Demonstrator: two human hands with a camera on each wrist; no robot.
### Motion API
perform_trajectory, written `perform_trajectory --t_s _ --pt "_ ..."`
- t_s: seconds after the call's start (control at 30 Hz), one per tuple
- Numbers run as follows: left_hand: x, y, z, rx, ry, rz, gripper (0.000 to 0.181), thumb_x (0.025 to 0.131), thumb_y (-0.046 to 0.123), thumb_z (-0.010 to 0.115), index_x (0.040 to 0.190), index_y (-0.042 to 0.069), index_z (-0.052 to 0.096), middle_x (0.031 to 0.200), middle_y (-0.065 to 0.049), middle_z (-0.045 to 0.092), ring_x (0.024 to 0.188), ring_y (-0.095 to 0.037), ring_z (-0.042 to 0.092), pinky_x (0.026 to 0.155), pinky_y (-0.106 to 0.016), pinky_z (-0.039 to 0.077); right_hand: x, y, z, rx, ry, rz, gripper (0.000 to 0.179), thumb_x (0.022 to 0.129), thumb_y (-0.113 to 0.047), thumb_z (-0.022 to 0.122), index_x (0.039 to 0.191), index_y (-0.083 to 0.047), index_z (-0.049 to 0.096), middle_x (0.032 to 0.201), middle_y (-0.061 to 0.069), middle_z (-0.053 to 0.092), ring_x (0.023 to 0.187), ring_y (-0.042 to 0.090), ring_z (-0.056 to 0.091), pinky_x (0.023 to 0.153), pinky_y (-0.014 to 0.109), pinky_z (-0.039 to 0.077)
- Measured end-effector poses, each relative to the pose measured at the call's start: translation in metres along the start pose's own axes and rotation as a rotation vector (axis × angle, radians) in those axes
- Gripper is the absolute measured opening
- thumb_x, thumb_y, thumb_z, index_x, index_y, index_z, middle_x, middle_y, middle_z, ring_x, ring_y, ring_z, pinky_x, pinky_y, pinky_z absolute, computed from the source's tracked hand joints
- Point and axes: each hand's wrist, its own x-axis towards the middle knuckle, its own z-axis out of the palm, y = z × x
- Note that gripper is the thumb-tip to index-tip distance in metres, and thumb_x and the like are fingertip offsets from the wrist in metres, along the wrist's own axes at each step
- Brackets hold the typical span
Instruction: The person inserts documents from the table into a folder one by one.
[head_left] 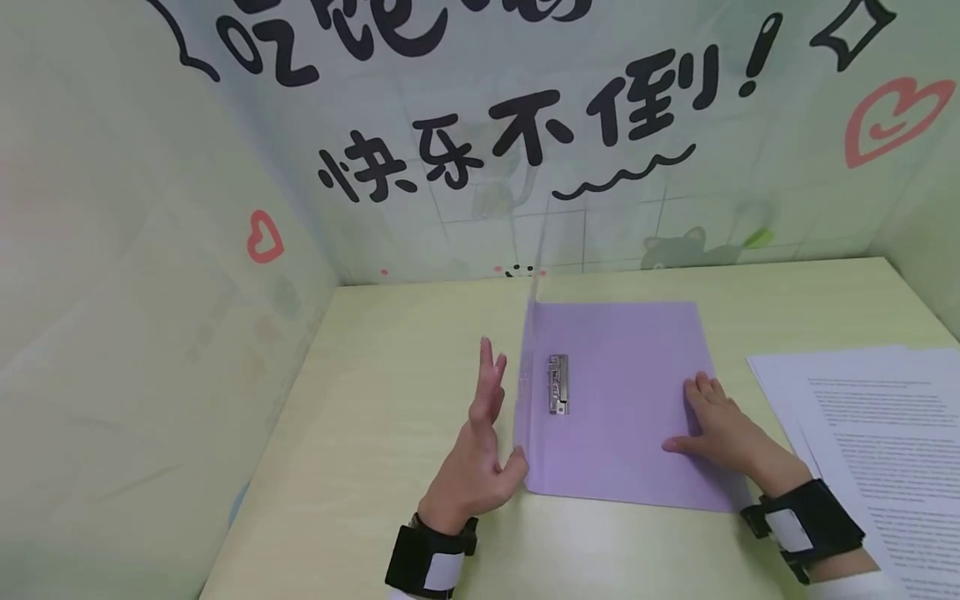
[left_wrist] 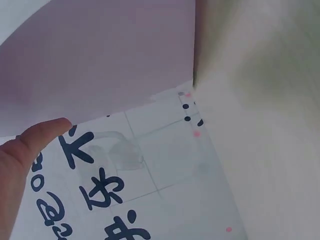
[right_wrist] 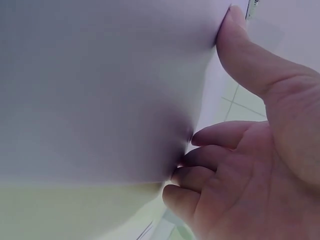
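A purple folder (head_left: 630, 367) lies opened on the table, with a metal clip (head_left: 558, 385) near its spine. Its left cover (left_wrist: 110, 60) stands up almost edge-on to the head view. Beside that cover is my left hand (head_left: 480, 450), fingers stretched upward and thumb right at the cover's lower edge. In the left wrist view a fingertip (left_wrist: 62, 124) meets the cover's edge. My right hand (head_left: 723, 429) rests with extended fingers on the right part of the folder, near its side edge. Close to the surface, the right fingers (right_wrist: 215, 159) and thumb are spread apart.
Printed paper sheets (head_left: 892, 442) lie in a loose stack to the right of the folder, partly behind the right wrist's black strap (head_left: 813, 521). A wall (head_left: 450, 225) with black lettering rises behind the pale table (head_left: 360, 400), and another wall stands at the left.
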Motion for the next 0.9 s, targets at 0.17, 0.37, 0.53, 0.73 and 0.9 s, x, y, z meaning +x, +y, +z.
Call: perform_trajectory --t_s 0.17,0.37,0.53,0.73,0.9 --pt "0.006 0.003 -0.015 0.012 0.103 0.095 0.117 0.068 -0.014 0.046 0.156 0.029 -0.018 0.16 -0.03 -0.021 0.152 -0.045 0.012 0.12 -0.045 0.03 0.002 0.002 0.0 0.014 -0.003 0.001 0.109 0.077 -0.035 0.081 0.142 0.026 0.019 0.15 0.048 0.008 0.141 0.062 0.007 0.112 0.072 0.015" --pt "0.003 0.0 -0.024 0.177 0.27 0.198 0.12 0.066 -0.014 0.052 0.156 0.031 -0.014 0.161 -0.024 -0.024 0.152 -0.048 0.003 0.123 -0.052 0.016 0.003 0.003 -0.003 0.001 -0.005 0.001 0.108 0.077 -0.035 0.081 0.141 0.027 0.019 0.149 0.05 0.007 0.14 0.064 0.007 0.111 0.073 0.015" --pt "0.001 -0.006 -0.028 0.419 0.411 0.288 0.118 0.06 -0.014 0.053 0.158 0.024 0.0 0.164 -0.014 -0.022 0.152 -0.039 -0.016 0.121 -0.061 0.001 0.002 0.002 -0.005 0.003 -0.006 0.011 0.108 0.078 -0.036 0.08 0.141 0.027 0.019 0.149 0.05 0.006 0.14 0.064 0.006 0.11 0.073 0.014" --pt "0.001 -0.007 -0.032 0.718 0.515 0.295 0.115 0.057 -0.011 0.053 0.159 0.023 0.011 0.166 -0.015 -0.013 0.153 -0.031 -0.021 0.12 -0.053 -0.019 0.0 0.0 -0.005 -0.004 -0.017 0.024 0.108 0.078 -0.036 0.08 0.141 0.027 0.019 0.149 0.05 0.007 0.14 0.063 0.007 0.111 0.073 0.014" --pt "-0.001 -0.002 -0.034 0.882 0.539 0.199 0.108 0.059 -0.01 0.058 0.157 0.021 0.023 0.166 -0.018 -0.01 0.152 -0.031 -0.023 0.118 -0.049 -0.024 -0.001 0.001 -0.005 -0.015 -0.016 0.019 0.108 0.08 -0.037 0.078 0.142 0.027 0.018 0.15 0.049 0.006 0.141 0.062 0.006 0.111 0.073 0.013"
